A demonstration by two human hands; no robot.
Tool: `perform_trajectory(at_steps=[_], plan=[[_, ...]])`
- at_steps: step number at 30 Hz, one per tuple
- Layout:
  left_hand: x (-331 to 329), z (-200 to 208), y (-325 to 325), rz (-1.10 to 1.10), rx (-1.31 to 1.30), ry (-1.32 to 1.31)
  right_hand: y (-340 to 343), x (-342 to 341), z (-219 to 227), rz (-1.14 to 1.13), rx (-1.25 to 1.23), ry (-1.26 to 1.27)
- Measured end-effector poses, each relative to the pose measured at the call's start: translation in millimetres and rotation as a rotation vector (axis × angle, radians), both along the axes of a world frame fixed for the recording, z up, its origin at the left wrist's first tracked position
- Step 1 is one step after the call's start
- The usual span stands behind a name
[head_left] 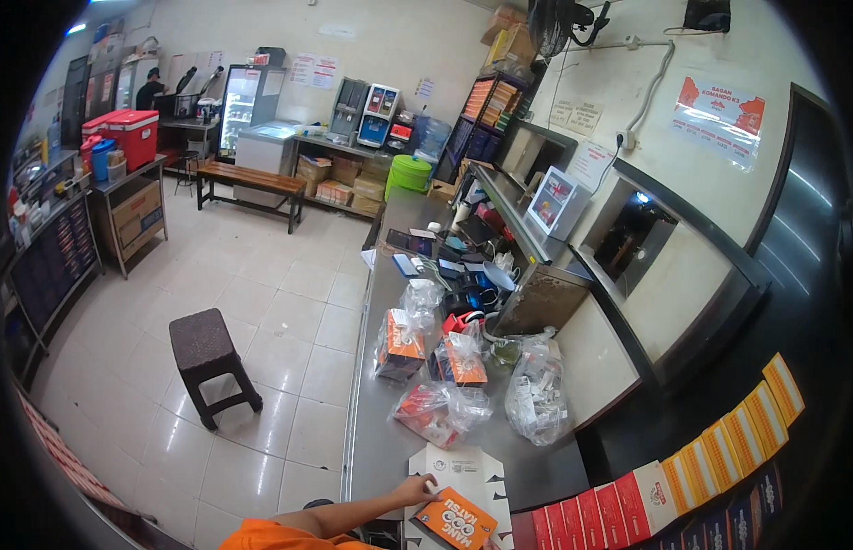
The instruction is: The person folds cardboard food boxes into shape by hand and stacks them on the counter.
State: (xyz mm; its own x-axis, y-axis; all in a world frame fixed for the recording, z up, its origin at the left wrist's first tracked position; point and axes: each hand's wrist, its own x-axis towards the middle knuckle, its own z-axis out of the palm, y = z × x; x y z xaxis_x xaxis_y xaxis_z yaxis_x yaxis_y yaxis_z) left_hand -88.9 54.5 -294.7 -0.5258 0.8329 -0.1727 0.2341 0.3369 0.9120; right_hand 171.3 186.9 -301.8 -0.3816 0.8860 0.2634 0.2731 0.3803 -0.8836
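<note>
A partly unfolded food carton (pixel 456 519) lies at the near end of the steel counter, its printed orange panel toward me and its white inner side (pixel 463 469) spread out behind. My left hand (pixel 415 490) is closed on the carton's left edge, fingers pinched at the fold. Of my right hand (pixel 488 544) only a bit shows at the lower edge, against the carton's right corner; its fingers are mostly hidden. Just beyond the carton sits a clear bag with red and white contents (pixel 442 411). Two bagged orange boxes (pixel 401 353) stand farther back.
Rows of folded red cartons (pixel 602 515) and yellow cartons (pixel 725 447) line the right side. A clear bag of small packets (pixel 536 394) leans near the wall. Phones and cables clutter the counter (pixel 381 312) farther back. A dark stool (pixel 207 353) stands on the floor at left.
</note>
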Motion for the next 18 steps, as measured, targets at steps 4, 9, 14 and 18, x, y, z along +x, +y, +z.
perform_trajectory(at_steps=[4, 9, 14, 18], plan=[[3, -25, 18, -0.134, 0.455, -0.448, 11, -12, -12, 0.005, 0.140, -0.056], [25, -20, 33, 0.061, 0.228, -0.169, 15, -26, -14, 0.011, 0.264, -0.117], [41, 8, 26, 0.175, 0.313, 0.039, 3, -25, -11, -0.029, 0.197, -0.101], [44, 19, 22, 0.130, 0.183, 0.102, 7, -22, -20, -0.052, 0.325, -0.197]])
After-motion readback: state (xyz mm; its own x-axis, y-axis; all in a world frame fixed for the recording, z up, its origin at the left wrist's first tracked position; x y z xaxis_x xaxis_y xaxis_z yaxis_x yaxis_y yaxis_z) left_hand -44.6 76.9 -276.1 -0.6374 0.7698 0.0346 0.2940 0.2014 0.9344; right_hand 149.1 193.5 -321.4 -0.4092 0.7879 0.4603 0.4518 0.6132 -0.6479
